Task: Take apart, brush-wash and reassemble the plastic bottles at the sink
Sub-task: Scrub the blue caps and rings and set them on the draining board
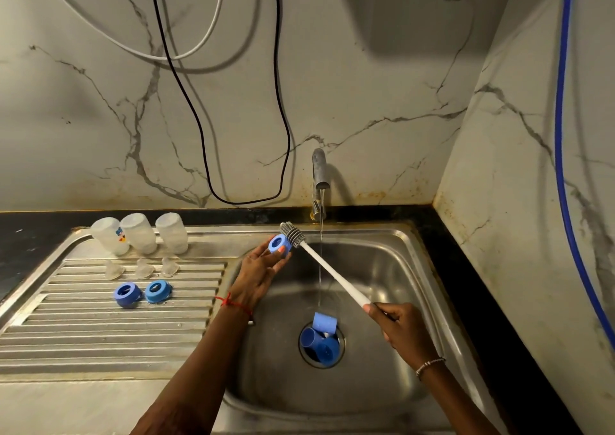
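Beside the sink, three bottles, teats and two rings drain, seemingly washed; left hand pinches the third ring, right hand grips the brush; caps and reassembly remain.

This is a home kitchen, at the washing-up corner. A square stainless steel sink with a ridged steel draining board is set into a black stone counter. A short metal tap at the back edge runs a thin stream of water. The white marble-look walls have grey veins and brown stains near the counter. Three translucent plastic bottles stand upside down on the board. A black cable, a white cable and a blue hose hang loose along the walls.
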